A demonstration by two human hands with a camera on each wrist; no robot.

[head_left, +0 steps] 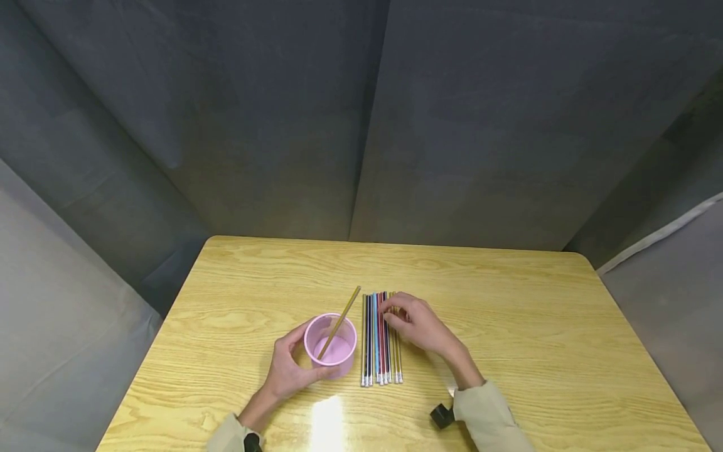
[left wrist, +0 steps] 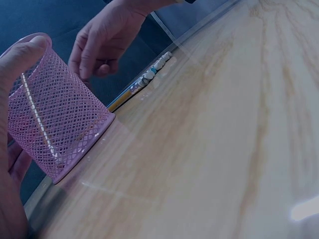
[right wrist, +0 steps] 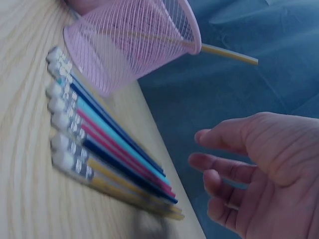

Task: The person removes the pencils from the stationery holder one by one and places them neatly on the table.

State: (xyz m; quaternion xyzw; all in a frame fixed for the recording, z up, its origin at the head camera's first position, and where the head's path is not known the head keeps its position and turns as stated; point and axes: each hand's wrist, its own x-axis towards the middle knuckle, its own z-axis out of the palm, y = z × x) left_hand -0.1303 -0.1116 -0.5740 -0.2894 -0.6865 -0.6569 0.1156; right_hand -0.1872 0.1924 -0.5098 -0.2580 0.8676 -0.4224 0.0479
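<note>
My left hand [head_left: 285,371] grips a pink mesh pencil cup [left wrist: 62,112] around its side, with the thumb at the rim in the left wrist view. One yellow pencil [head_left: 341,323] leans inside the cup, its upper end sticking out past the rim. To the right of the cup lies a row of several pencils [head_left: 376,355] in yellow, dark blue, light blue and red, side by side, white eraser ends toward me. Over the right part of this row hovers my right hand [head_left: 419,323], fingers loosely bent and holding nothing. In the right wrist view its fingertips [right wrist: 202,137] are apart from the pencils.
Everything stands on a light wood-grain table [head_left: 525,326] with rounded far corners. Dark grey cloth [head_left: 271,125] hangs behind it, and paler cloth [head_left: 51,326] hangs at the sides. A small black device [head_left: 442,415] sits at my right sleeve.
</note>
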